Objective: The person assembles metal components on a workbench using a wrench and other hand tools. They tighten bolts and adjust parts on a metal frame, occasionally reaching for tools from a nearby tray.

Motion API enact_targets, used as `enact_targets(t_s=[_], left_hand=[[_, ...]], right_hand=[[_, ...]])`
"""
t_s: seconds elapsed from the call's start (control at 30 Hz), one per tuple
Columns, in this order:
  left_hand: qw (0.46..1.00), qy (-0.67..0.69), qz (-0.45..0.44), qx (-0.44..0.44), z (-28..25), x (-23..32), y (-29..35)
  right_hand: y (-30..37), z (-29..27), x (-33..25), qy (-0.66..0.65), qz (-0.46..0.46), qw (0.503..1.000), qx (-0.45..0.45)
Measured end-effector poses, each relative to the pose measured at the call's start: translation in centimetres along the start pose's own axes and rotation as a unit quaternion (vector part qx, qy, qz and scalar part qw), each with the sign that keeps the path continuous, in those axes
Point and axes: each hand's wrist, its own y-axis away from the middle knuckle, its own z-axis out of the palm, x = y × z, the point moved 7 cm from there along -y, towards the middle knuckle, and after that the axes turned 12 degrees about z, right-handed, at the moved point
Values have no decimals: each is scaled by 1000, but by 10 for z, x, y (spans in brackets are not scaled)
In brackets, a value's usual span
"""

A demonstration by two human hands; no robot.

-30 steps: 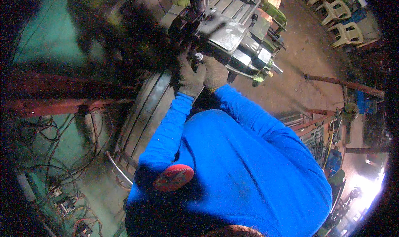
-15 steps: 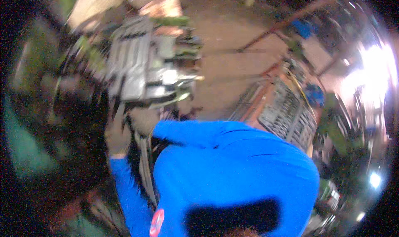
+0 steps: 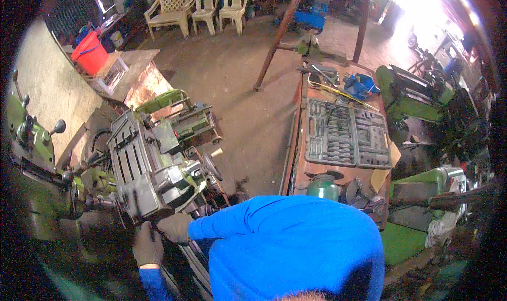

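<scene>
A: "What stands at the far left?"

B: "A dark green machine (image 3: 39, 142) with black ball-ended levers (image 3: 59, 126). Right of it lies a grey, slotted metal plate (image 3: 148, 194), and both hands are at its near end."

A: "What are they doing there?"

B: "The left hand (image 3: 147, 247), in a grey-brown fabric glove, has its fingers at the plate's near edge. Whether its grip is apart or clamped on something cannot be told; the fingertips run into dark shadow. The right hand (image 3: 175, 228), gloved alike, is just to the right, its grip curled, and what it may hold cannot be told either."

A: "How far along does the work look?"

B: "Under way, probably: both hands meet at one spot, and nothing visible marks it as finished. Any small part between them is hidden, so what is done and what is left cannot be read."

A: "And farther right?"

B: "Well apart from the hands, a reddish-brown counter (image 3: 301, 170) carries an open grey tool case (image 3: 332, 134) with many pieces in rows. Neither hand is at it."
</scene>
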Motion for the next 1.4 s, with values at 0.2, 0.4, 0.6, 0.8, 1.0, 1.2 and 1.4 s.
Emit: enact_targets(t_s=[0.2, 0.4, 0.6, 0.8, 1.0, 1.2, 1.4], left_hand=[[999, -30, -33, -16, -2, 3, -7], [993, -29, -103, -53, 6, -4, -7], [995, -7, -83, -61, 3, -1, -8], [995, 49, -37, -80, 51, -29, -6], [999, -8, -38, -26, 4, 3, -3], [998, 25, -66, 1, -1, 4, 0], [999, -5, -31, 15, -11, 10, -5]], right_hand=[[13, -15, -5, 24, 24, 999, -21], [5, -6, 0, -12, -7, 1000, 27], [-4, 1, -5, 79, 41, 996, -4], [-8, 4, -10, 77, 56, 994, -45], [-19, 27, 3, 80, 3, 997, -15], [-14, 22, 1, 46, -16, 998, 38], [-11, 10, -6, 64, -7, 998, 10]])
